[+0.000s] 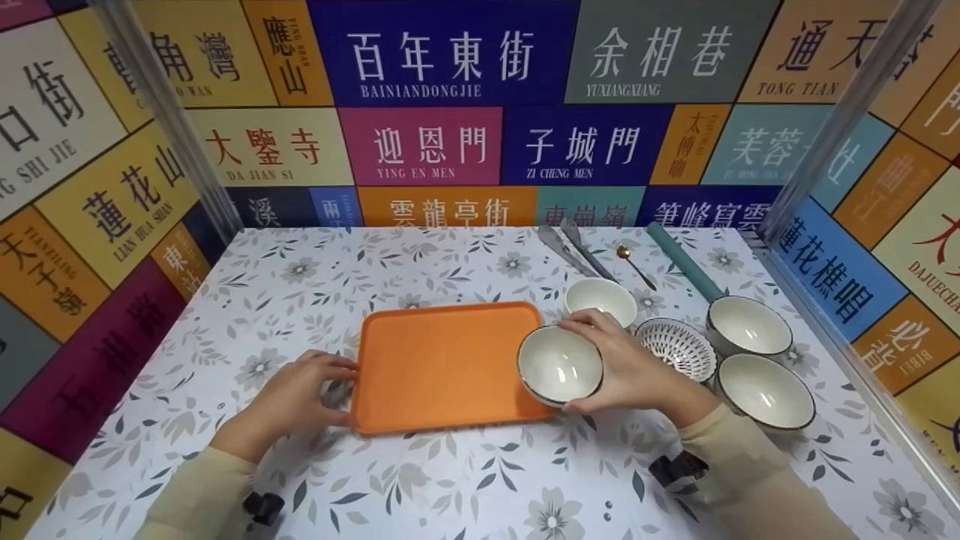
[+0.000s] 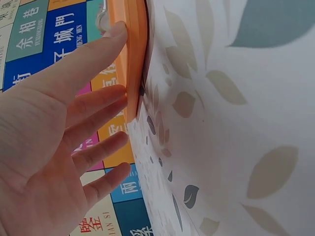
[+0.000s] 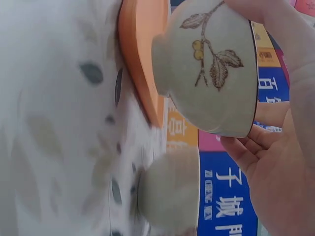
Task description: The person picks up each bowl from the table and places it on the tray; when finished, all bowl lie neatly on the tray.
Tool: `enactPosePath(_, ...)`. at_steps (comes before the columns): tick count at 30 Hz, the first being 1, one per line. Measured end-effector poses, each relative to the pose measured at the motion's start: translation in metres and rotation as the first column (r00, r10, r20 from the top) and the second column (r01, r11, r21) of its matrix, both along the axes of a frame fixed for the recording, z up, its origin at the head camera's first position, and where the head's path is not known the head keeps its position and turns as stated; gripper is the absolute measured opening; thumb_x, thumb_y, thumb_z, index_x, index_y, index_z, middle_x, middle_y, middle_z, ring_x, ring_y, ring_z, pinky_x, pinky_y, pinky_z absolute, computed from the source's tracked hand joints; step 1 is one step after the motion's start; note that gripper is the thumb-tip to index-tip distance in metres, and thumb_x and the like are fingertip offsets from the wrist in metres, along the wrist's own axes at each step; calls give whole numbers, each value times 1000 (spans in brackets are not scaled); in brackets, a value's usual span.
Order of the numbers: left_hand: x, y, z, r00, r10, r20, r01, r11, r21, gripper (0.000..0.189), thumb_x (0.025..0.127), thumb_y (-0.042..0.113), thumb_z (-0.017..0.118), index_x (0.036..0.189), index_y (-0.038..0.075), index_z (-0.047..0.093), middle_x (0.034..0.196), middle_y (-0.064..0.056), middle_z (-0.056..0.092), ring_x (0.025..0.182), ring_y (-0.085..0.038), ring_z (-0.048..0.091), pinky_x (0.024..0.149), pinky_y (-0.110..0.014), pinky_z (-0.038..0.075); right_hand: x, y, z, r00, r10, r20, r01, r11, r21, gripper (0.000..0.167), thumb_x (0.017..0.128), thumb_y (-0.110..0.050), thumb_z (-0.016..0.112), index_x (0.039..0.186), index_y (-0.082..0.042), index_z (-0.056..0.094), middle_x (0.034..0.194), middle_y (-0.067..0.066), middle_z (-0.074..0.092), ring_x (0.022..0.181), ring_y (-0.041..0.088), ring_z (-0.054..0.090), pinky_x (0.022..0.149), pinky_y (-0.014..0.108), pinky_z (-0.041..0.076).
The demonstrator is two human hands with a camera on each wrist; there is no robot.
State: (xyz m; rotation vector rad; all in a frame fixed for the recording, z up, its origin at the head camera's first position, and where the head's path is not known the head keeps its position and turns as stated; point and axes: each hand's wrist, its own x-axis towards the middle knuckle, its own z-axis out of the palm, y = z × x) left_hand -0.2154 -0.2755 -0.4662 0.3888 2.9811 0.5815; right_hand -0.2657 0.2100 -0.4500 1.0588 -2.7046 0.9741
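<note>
My right hand (image 1: 630, 367) grips a cream bowl (image 1: 560, 365) by its side, thumb and fingers at the dark rim. In the head view the bowl overlaps the right end of an orange tray (image 1: 450, 367). The right wrist view shows a brown branch with yellow berries painted on the bowl's outside (image 3: 211, 69), its foot above the tray's edge. At the tray's left edge is my left hand (image 1: 304, 394); its thumb and index fingertip touch the tray's side (image 2: 132, 59), while the other fingers stay loosely spread.
Right of the tray stand another cream bowl (image 1: 600, 300), a patterned bowl (image 1: 675, 349) and two more bowls, an upper one (image 1: 750, 324) and a lower one (image 1: 765, 391). Behind lie grey utensils (image 1: 574, 247), a small gold spoon (image 1: 636, 266) and a green stick (image 1: 682, 262). Sign-covered walls enclose the table.
</note>
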Motion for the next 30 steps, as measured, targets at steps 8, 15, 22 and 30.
enactPosePath(8,1,-1,-1,1000,-1,2,1,1000,-6,63,71,32,95,128,16,74,141,1,64,136,-30,53,113,-58,43,-8,-41,-5,1000,10,17,-10,1000,-7,116,54,-50,98,150,-6,51,149,9,47,139,27,44,115,53,44)
enactPosePath(15,3,-1,-1,1000,0,8,0,1000,-8,62,72,33,94,128,16,74,141,0,64,136,-31,53,113,-58,44,-20,-77,-10,1000,3,0,-3,1000,-11,113,56,-55,96,148,-6,53,147,8,49,136,27,47,115,52,44)
enactPosePath(22,2,1,3,1000,-3,6,3,1000,0,65,70,34,95,128,14,74,139,-1,65,136,-32,53,113,-58,44,-35,-108,-17,997,-6,70,7,1000,-21,116,56,-53,96,150,-4,51,148,7,47,139,28,42,116,50,43)
enactPosePath(30,0,2,2,999,33,30,-34,999,16,68,69,33,96,130,16,73,141,0,64,136,-31,52,115,-57,42,-52,-142,-17,996,-26,82,25,1000,18,115,57,-56,95,151,-7,51,148,7,47,136,27,47,112,46,47)
